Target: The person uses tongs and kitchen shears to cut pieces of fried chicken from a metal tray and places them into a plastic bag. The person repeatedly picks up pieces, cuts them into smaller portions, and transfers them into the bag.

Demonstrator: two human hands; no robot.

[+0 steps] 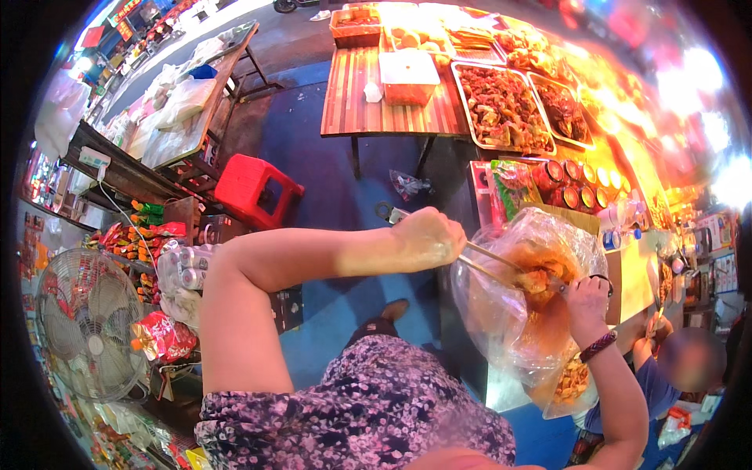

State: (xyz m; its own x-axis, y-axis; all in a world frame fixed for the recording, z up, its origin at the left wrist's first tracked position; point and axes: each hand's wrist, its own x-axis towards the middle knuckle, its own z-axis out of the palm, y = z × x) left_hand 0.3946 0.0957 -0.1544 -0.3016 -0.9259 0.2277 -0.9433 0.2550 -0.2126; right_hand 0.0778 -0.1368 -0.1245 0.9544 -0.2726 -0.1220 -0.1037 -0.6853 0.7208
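My left hand (432,241) is closed around metal tongs (493,267); their ring end sticks out behind my fist. The tips grip an orange-brown piece of cooked food (534,279) inside a clear plastic bag (493,305). Across from it, my right hand (587,299) holds black-handled scissors (561,288), their blades against the food and partly hidden. A reddish-brown braided bracelet circles my right wrist. The bag stands open, with more orange-brown food and sauce inside. Just below it lies another clear bag (573,382) of chopped food.
Trays of cooked meat (505,108) and a lidded box (409,82) stand on the striped table (352,111). Nearer are several open jars (573,194) and bottles (621,238). A red stool (258,191) and a fan (91,329) are on the left. Another person (652,382) is at the right.
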